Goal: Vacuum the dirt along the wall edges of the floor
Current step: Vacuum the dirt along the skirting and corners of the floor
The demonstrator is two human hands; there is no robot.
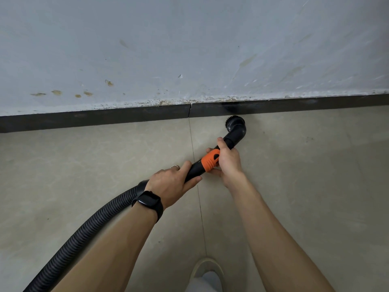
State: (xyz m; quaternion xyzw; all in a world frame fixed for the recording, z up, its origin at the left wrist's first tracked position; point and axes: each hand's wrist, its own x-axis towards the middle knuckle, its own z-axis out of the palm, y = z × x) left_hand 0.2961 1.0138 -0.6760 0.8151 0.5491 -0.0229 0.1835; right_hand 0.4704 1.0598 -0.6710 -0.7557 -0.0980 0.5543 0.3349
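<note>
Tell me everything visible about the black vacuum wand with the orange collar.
The vacuum wand is a black, plastic-looking tube with a ribbed orange collar at mid-length and an angled round brush head whose bristles face the baseboard. A ribbed hose leaves its rear toward lower left. The left hand grips behind the collar, the right hand at its front end.

Nozzle (235, 126) just before skirting (126, 115)
</note>
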